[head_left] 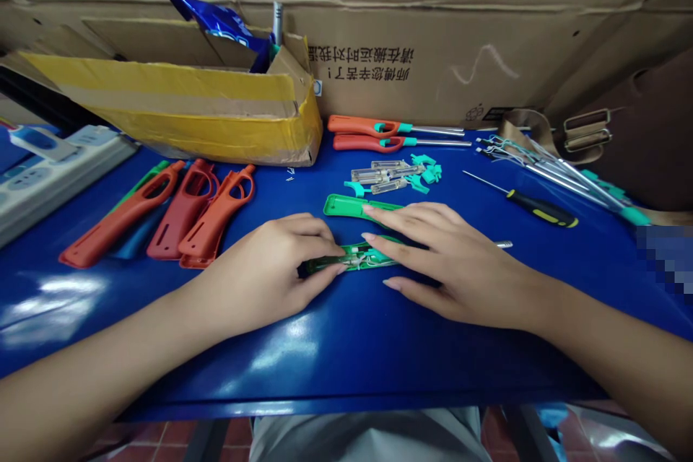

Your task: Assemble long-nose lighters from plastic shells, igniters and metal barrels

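Observation:
In front of me, an opened green gas lighter (362, 258) lies on the blue table, with white wires and small parts inside its handle shell. My left hand (279, 271) pinches its left end between thumb and fingers. Above it, my right hand (452, 260) has its fingers spread, some resting on the lighter's middle and the index finger touching a second green handle shell (341, 206) just behind. Past my right hand shows a metal tube tip (504, 245); its middle is hidden. Behind lie several clear fuel tanks (390, 175) and turquoise plastic pieces (432, 172).
Orange and red handle shells (124, 220) lie at left, near a white power strip (70, 166). A yellow-taped carton (216, 119) stands behind. At the back are two orange-red lighters (362, 133). A screwdriver (544, 209) and wired metal tubes (568, 180) lie at right.

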The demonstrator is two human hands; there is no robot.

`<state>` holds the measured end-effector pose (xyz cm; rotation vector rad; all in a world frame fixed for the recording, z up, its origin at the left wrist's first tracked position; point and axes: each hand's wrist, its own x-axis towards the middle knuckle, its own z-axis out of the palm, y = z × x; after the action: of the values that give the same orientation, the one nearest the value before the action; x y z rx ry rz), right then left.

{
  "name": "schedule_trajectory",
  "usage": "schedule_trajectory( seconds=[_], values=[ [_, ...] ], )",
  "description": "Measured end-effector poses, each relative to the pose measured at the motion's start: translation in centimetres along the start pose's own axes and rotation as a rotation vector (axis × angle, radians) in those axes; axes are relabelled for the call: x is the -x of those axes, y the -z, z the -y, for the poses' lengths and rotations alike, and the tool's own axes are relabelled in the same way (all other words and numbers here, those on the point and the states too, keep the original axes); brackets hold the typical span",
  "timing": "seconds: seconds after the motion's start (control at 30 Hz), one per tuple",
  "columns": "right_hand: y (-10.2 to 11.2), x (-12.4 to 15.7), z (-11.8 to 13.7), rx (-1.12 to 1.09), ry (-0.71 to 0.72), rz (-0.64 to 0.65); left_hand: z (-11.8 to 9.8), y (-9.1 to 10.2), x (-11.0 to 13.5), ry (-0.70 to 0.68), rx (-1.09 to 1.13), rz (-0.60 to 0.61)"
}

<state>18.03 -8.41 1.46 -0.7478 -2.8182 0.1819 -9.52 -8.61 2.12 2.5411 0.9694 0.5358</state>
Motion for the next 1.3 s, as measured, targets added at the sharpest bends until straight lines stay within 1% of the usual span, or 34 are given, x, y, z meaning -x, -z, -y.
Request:
schedule_trajectory(
  seconds=[0.07,0.1,0.2,0.27,0.53,0.6,0.73,0.9,1.0,1.2,1.3],
  values=[
    [0.07,-0.01,-0.13,-0.001,-0.01,-0.035,0.06,0.0,0.0,0.001,0.002,-0.002],
    [0.11,-0.02,-0.18,0.002,0.0,-0.03,0.07,0.01,0.01,0.002,0.001,-0.002],
    [0.14,-0.08,-0.19,0.026,0.048,0.048,0.03,0.03,0.02,0.001,-0.004,-0.011],
    [0.06,-0.13,-0.12,0.035,0.056,0.094,-0.01,0.04,0.02,0.0,-0.004,-0.012],
    [-0.2,-0.19,0.24,0.027,0.006,0.143,0.16,-0.13,0.12,-0.011,0.002,-0.003],
    [-0.05,-0.16,0.27,0.034,-0.003,0.139,0.11,-0.16,0.14,-0.013,-0.003,-0.012],
    [0.3,-0.15,0.1,0.014,0.0,0.079,-0.13,-0.15,0.09,-0.014,-0.007,-0.029],
    [0.27,-0.23,0.07,-0.109,0.065,0.028,-0.25,-0.16,-0.04,-0.017,0.005,-0.041],
    [-0.01,-0.16,0.17,-0.148,0.062,0.039,-0.13,-0.26,-0.05,-0.025,0.021,-0.052],
    [-0.52,-0.16,0.43,-0.07,0.073,0.112,0.02,-0.49,0.18,-0.031,-0.018,-0.034],
    [-0.39,-0.3,0.42,-0.072,0.087,0.087,-0.01,-0.49,0.31,-0.026,-0.068,-0.02]
  ],
)
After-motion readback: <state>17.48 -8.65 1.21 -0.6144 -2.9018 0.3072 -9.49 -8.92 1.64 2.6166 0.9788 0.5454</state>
